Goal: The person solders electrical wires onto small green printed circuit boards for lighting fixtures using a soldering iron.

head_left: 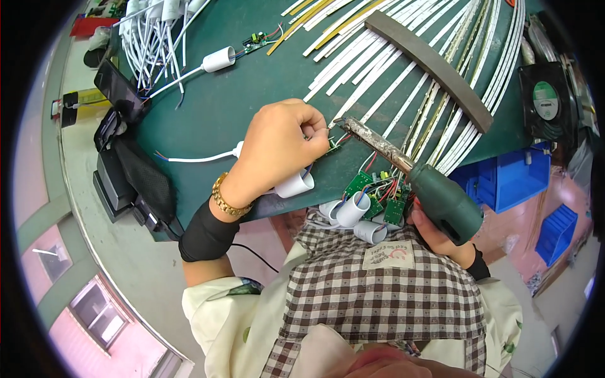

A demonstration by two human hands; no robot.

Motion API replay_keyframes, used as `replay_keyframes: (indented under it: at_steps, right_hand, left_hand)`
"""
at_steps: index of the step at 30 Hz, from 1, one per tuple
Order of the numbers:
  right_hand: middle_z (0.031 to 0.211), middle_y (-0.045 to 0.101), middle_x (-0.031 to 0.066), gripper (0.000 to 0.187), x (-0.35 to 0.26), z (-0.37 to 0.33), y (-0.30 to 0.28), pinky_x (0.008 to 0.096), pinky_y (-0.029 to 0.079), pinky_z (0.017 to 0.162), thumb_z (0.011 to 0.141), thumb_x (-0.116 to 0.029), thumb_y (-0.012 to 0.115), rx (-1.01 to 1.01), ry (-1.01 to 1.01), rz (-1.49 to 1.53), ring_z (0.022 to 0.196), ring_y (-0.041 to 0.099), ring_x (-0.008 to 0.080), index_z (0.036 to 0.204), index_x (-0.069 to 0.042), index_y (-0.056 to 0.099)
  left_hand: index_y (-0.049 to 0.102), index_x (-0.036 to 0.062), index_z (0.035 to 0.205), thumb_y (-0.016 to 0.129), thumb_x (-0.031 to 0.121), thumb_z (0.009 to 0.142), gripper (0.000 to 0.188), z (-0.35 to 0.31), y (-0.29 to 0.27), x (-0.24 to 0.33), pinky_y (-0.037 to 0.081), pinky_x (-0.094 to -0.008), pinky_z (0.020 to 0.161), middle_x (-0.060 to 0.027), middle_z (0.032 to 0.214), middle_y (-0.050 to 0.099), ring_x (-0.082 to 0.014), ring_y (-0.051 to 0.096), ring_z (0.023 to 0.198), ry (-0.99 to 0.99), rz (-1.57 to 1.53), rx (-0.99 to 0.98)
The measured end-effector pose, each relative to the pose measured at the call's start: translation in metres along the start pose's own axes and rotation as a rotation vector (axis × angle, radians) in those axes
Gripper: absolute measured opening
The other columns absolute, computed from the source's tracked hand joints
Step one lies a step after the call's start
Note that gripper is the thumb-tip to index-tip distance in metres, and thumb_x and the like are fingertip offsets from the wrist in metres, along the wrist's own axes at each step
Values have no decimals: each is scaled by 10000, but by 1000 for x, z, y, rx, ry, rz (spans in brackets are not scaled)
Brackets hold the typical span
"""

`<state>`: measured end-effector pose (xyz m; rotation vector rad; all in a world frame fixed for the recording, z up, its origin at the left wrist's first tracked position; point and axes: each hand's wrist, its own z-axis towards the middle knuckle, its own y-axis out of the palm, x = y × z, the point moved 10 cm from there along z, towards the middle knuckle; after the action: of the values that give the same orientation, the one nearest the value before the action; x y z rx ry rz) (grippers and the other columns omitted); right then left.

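My left hand (277, 142) is closed over the table's front part, thumb and fingers pinched on a small green circuit board (334, 146), mostly hidden by the fingers. Under this hand are a white plastic cylinder (295, 184) and a white cable (201, 157) with bare coloured wire ends. In my right hand (435, 234) is a soldering iron (441, 200) with a dark green handle. Its worn metal tip reaches beside the left fingertips, close to the end of a white LED strip (359, 104). Whether the tip touches anything, I cannot tell.
A curved grey-brown bar (435, 69) lies across many LED strips. Wired green boards (359, 184) and white cylinders (353, 210) gather at the front edge. Bundled white cables (148, 44) lie far left, near a dark phone (118, 85). Blue bins (517, 179) stand right, below a black device (547, 101).
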<state>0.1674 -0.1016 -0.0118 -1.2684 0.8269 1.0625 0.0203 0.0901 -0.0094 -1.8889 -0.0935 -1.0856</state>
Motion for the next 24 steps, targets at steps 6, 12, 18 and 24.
replay_keyframes:
  at_steps: [6,12,18,24]
  right_hand:
    - [846,599,44,211,2,8,-2,273,501,652,887,-9,616,-59,114,20,692,598,123,1094,-8,579]
    - [823,593,49,191,6,5,-7,267,489,629,878,-7,607,-49,97,2,678,587,125,1066,0,574]
    - [793,588,60,261,7,8,-6,267,478,603,875,1,599,-62,144,9,659,573,133,1133,26,571]
    - [776,580,73,375,43,-39,-10,291,460,644,897,-85,602,7,246,-98,676,554,155,1247,7,502]
  left_hand:
    - [665,-14,745,675,47,726,65,-1,0,-1,476,-275,596,-69,688,609,-147,588,621,2,37,-29]
    - [663,-6,740,673,56,720,66,0,0,2,465,-278,576,-71,675,603,-152,584,605,10,24,-29]
    - [660,2,722,669,56,702,58,-1,0,0,462,-287,561,-76,669,602,-160,582,593,25,80,15]
    - [660,-3,712,667,57,687,66,2,0,5,468,-302,564,-86,663,604,-176,579,583,67,73,28]
